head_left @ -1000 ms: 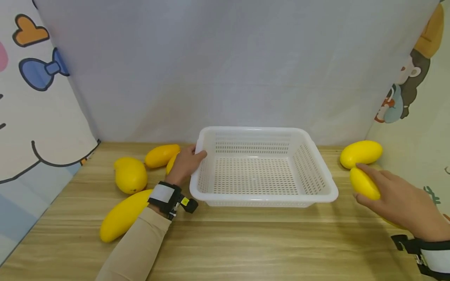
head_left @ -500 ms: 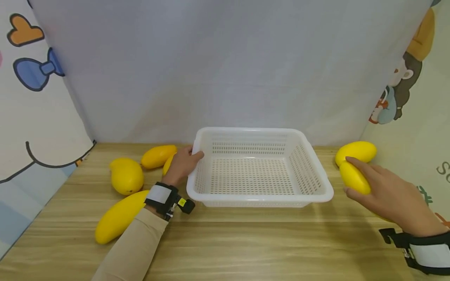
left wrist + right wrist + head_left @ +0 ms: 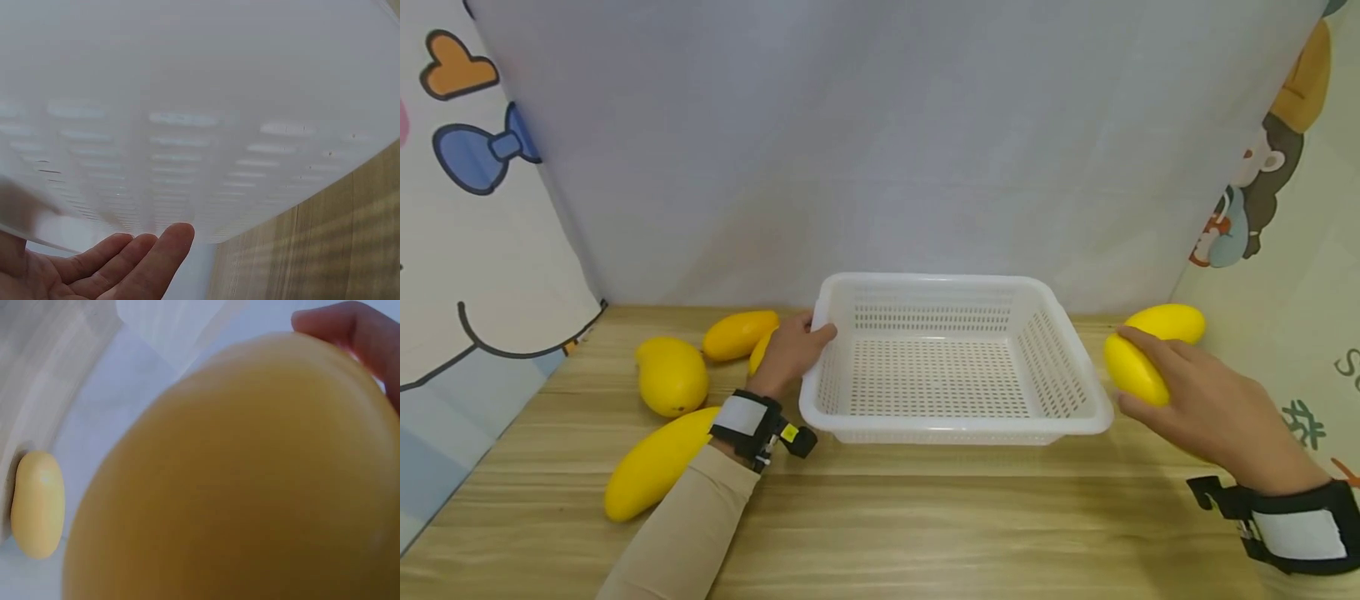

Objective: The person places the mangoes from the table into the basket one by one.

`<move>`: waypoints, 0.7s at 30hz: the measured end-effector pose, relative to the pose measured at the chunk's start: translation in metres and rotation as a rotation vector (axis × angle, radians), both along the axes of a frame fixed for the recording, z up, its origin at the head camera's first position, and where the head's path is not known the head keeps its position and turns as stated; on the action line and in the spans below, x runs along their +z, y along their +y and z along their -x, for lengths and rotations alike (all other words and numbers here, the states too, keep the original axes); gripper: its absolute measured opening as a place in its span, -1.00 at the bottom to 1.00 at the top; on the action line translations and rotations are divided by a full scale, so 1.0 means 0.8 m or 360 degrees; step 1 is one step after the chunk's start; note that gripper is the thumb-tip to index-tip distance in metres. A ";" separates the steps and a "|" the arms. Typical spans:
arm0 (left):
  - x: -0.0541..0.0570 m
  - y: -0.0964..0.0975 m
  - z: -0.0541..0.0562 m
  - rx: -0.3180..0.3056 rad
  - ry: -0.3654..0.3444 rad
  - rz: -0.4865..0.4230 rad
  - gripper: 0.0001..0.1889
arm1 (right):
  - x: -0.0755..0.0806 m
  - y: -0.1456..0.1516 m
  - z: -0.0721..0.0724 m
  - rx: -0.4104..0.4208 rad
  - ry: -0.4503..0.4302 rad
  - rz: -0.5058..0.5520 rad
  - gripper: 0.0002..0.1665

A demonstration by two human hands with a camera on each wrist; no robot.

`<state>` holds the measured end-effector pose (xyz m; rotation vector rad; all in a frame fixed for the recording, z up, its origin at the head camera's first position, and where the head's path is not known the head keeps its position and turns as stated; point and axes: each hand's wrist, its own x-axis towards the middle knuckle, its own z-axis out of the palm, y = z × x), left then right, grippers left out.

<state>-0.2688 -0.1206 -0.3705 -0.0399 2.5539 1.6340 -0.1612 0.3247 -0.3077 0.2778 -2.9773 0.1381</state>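
Note:
A white plastic basket (image 3: 955, 425) with slotted walls stands in the middle of the table, nothing inside it. At its left rim my left hand (image 3: 790, 354) grips, thumb over the edge; the left wrist view shows the fingers (image 3: 153, 259) along the outer wall. My right hand (image 3: 1213, 408) holds a yellow mango (image 3: 1135, 371) just off the basket's right side. That mango (image 3: 237, 481) fills most of the right wrist view, with one finger curled over its end. Behind it lies another yellow mango (image 3: 1168, 321).
Left of the basket lie a rounded mango (image 3: 672, 377), a long mango (image 3: 658, 467) partly behind the left forearm, an orange-yellow mango (image 3: 740, 335), and one mostly hidden by my left hand. A pale cloth (image 3: 887, 150) hangs behind the wooden table (image 3: 925, 517); printed panels stand both sides.
My right hand has moved left toward the basket, carrying the mango with it. The left hand keeps its grip on the rim, and the basket stays in place.

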 end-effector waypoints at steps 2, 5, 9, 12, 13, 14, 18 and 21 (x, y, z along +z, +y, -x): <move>0.000 0.000 0.000 0.0002 -0.0003 0.0007 -0.53 | 0.001 -0.004 0.001 0.0006 0.0007 0.0003 -0.02; 0.001 0.000 -0.001 0.0000 -0.0008 0.0009 -0.52 | 0.002 -0.010 0.002 0.0013 0.0013 0.0009 -0.02; 0.001 0.000 -0.001 -0.0004 -0.0015 0.0007 -0.52 | 0.005 -0.017 0.003 0.0025 0.0002 0.0014 -0.02; 0.001 0.000 0.000 -0.0003 -0.0015 0.0010 -0.53 | 0.007 -0.021 0.004 0.0046 -0.0001 0.0021 -0.03; 0.001 0.000 0.000 -0.0006 -0.0012 0.0015 -0.53 | 0.007 -0.022 0.005 0.0052 0.0002 0.0023 -0.03; 0.001 0.000 0.000 -0.0003 -0.0002 0.0026 -0.53 | 0.008 -0.024 0.005 0.0058 0.0007 0.0027 -0.03; 0.002 0.000 0.001 0.0008 0.0020 0.0056 -0.54 | 0.011 -0.033 0.007 0.0094 0.0053 0.0035 -0.09; 0.001 0.000 0.002 0.0010 0.0018 0.0065 -0.54 | 0.013 -0.040 0.008 0.0119 0.0088 0.0043 -0.12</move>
